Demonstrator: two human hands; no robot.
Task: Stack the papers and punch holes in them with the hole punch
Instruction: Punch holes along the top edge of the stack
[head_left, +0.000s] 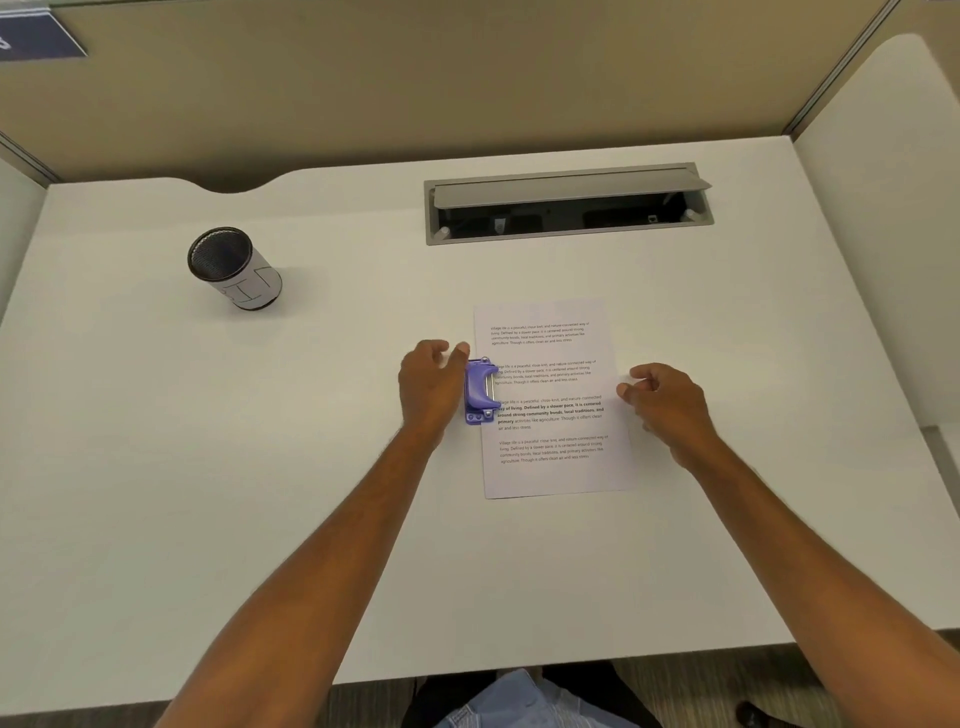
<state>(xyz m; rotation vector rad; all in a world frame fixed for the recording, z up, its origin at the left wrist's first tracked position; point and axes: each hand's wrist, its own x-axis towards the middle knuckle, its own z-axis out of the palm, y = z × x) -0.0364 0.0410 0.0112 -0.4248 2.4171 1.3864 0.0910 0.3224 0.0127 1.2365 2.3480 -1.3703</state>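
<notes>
A stack of printed white papers (556, 457) lies flat on the white desk (260, 467), right of centre. A purple hole punch (481, 391) sits over the middle of the stack's left edge. My left hand (430, 387) rests against the punch's left side, thumb by its far end, fingers curled around its back. My right hand (670, 408) is at the stack's right edge, fingers loosely curled and touching the paper's margin. How many sheets the stack has cannot be told.
A black mesh pen cup (234, 267) with a white label stands at the back left. A grey cable tray (569, 205) with its lid raised is set into the desk behind the papers. Beige partition walls (467, 78) enclose the desk.
</notes>
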